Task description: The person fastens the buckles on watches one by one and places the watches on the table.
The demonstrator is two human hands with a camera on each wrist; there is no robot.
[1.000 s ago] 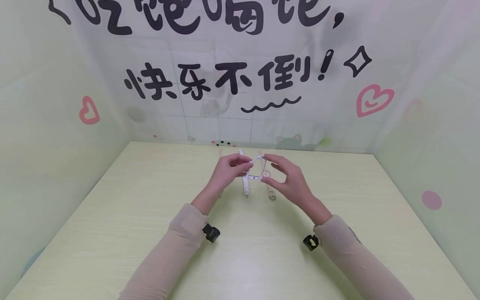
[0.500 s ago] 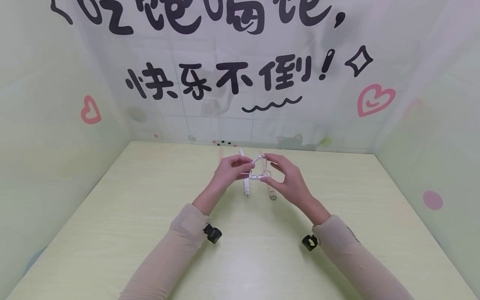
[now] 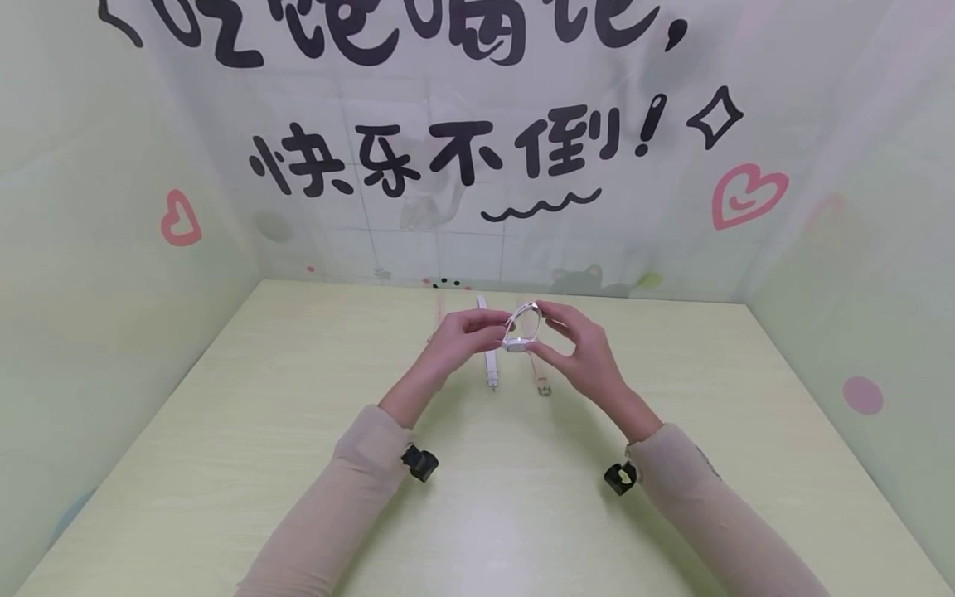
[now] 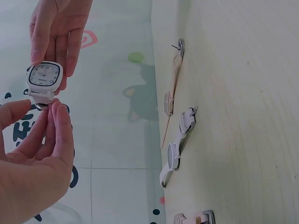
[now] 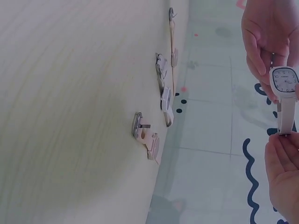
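A white wristwatch (image 3: 520,328) with a square face (image 4: 44,76) is held in the air above the pale table (image 3: 477,497), between both hands. My left hand (image 3: 496,333) pinches one end of it with thumb and fingertips (image 4: 60,116). From the other side my right hand (image 3: 539,330) pinches the watch, and its white strap (image 5: 286,114) hangs down to the right hand's fingers (image 5: 280,149). Both sleeves are beige.
Three more watches lie flat on the table beyond the hands: a white one (image 3: 490,366), a beige one (image 3: 539,377) and another (image 4: 194,218) partly hidden behind my left hand. Walls with printed lettering and hearts close in the table on three sides.
The hands have lifted the watch slightly and turned it between the fingers, so the strap loop looks smaller. The watches on the table have not moved.
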